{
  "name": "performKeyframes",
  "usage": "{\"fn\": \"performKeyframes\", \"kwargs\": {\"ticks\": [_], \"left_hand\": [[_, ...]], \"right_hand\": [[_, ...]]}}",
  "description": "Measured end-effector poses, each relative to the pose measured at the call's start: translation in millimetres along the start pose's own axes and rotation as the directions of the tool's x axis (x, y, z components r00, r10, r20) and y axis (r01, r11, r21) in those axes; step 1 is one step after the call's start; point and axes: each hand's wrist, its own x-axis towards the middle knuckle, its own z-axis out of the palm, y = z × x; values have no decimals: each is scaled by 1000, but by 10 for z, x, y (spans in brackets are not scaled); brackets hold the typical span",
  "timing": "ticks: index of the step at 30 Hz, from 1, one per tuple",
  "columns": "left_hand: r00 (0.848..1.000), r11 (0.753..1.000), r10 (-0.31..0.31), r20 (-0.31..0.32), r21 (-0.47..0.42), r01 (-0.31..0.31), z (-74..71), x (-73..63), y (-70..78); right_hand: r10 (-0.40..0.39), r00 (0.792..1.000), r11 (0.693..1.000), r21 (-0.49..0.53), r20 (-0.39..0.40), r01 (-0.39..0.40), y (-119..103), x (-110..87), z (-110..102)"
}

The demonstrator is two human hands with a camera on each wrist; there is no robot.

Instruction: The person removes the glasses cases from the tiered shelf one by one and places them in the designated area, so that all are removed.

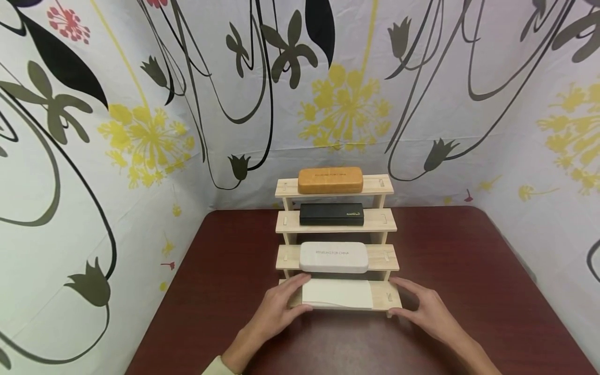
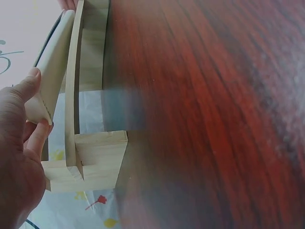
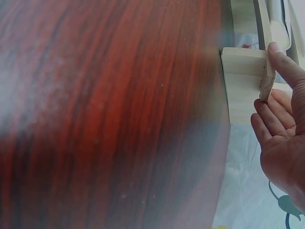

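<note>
A stepped wooden display rack (image 1: pixel 286 221) bears a glasses case on each tier. On the lowest tier lies a cream-white glasses case (image 1: pixel 337 294). My left hand (image 1: pixel 275 310) pinches its left end, thumb on the front side and fingertips behind; the left wrist view shows the case (image 2: pixel 55 62) between thumb and fingers. At the opposite end of that tier, my right hand (image 1: pixel 428 314) grips the board's right end. In the right wrist view its thumb lies along the board edge (image 3: pixel 267 83), with fingertips at the end.
Higher tiers carry a white glasses case (image 1: pixel 334 258), a black case (image 1: pixel 331 214) and an orange-tan case (image 1: pixel 330 180). The rack stands on a dark red-brown wooden table (image 1: pixel 234 250). A flower-patterned cloth (image 1: pixel 225 83) hangs behind and at both sides.
</note>
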Motion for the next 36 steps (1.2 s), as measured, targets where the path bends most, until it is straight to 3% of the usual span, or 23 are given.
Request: {"fn": "performKeyframes", "kwargs": {"ticks": [16,27,36], "left_hand": [[998,998,51,-39,-41,-52,-108,61,95],[988,991,115,-106,-61,-122,-290,193,218],[986,989,79,-148,-114,-96,-493,258,284]], "right_hand": [[3,1000,1000,-3,-10,-3,2,0,6],[-11,1000,1000,6,-24,11,5,2,16],[-16,999,1000,1,-29,16,-1,1,14]]}}
